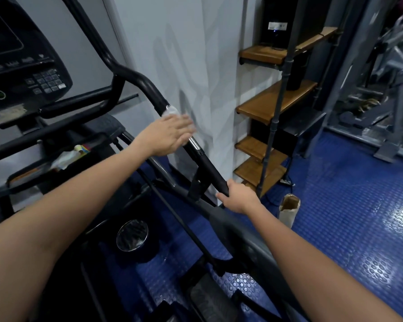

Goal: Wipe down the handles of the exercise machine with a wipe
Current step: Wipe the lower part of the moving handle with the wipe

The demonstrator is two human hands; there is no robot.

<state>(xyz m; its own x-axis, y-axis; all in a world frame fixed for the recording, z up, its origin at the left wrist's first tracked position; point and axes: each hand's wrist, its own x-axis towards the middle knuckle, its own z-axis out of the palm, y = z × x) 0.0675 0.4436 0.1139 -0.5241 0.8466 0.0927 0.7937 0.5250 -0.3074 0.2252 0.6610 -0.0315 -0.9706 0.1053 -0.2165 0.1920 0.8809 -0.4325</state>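
A black handle bar [149,89] of the exercise machine slopes down to the right, with a chrome section and a black grip [209,167] at its lower end. My left hand [170,135] lies over the bar with straight, blurred fingers, pressing a white wipe [171,110] against it; the wipe shows just above the fingers. My right hand [239,196] grips the bottom end of the black grip.
The machine's console [21,66] is at upper left, with a tray holding a tissue pack [65,159] below it. A white pillar [196,66] stands right behind the bar. Wooden shelves [277,101], a paper bag [289,210] and blue studded floor [358,228] lie to the right.
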